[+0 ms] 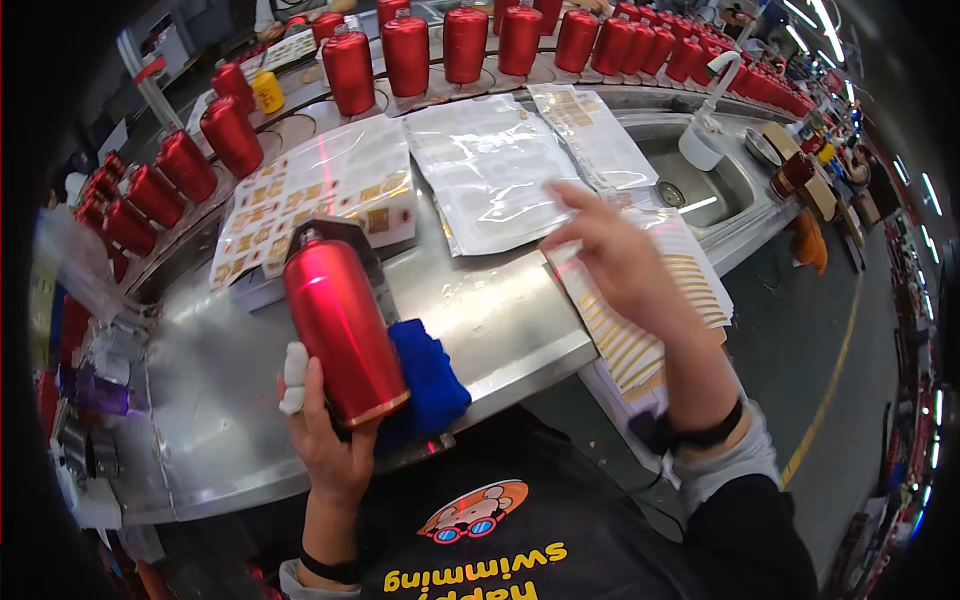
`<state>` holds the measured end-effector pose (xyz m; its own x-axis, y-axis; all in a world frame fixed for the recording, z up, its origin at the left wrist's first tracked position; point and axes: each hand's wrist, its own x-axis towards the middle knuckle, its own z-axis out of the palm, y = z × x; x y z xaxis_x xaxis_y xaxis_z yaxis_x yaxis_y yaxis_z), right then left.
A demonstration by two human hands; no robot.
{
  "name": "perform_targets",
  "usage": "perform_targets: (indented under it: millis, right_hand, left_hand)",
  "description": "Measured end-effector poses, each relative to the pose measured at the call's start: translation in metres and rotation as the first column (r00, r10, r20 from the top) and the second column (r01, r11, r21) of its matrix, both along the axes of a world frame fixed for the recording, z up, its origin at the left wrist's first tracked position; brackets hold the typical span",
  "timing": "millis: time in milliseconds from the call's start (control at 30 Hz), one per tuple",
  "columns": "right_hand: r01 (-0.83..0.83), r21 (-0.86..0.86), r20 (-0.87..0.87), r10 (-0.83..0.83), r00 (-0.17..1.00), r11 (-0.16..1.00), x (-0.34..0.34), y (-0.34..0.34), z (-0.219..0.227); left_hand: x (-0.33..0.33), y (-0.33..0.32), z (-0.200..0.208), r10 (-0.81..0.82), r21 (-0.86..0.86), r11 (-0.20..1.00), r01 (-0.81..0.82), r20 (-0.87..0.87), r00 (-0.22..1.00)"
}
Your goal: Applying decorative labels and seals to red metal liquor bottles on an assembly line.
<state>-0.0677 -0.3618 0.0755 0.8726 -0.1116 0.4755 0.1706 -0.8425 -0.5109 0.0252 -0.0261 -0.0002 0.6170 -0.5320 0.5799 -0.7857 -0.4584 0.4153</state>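
Note:
My left hand is closed around the lower end of a shiny red metallic bottle. The bottle leans, its narrow neck pointing away from me toward a dark angular holder. White wraps cover a finger of that hand. A blue cloth lies bunched just right of the bottle. Over the sheets with gold strips, my right hand hangs with its fingers apart, slightly smeared by motion, and nothing shows in it.
Label sheets and plastic-covered white sheets lie across the metal table. A sink with a white faucet is at the right. Several red bottles line the conveyor behind. A yellow bottle stands there too.

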Motion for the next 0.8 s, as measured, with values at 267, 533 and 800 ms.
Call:
perform_targets:
  millis: [267, 533, 800]
  right_hand:
    - [0.376, -0.624, -0.462, -0.711, 0.53, 0.685, 0.109, -0.262, -0.059]
    - [0.123, -0.792, -0.46, -0.717, 0.523, 0.598, 0.107, -0.287, -0.058]
    - [0.582, -0.483, -0.477, -0.754, 0.452, 0.655, 0.117, -0.348, -0.082]
  left_hand:
    - [-0.002, 0.005, -0.015, -0.033, 0.01, 0.999, 0.035, -0.14, 0.99]
    - [-0.002, 0.013, -0.029, -0.148, -0.049, 0.989, 0.14, -0.236, 0.961]
    - [-0.001, 0.01, -0.035, -0.339, -0.341, 0.922, 0.185, -0.48, 0.809]
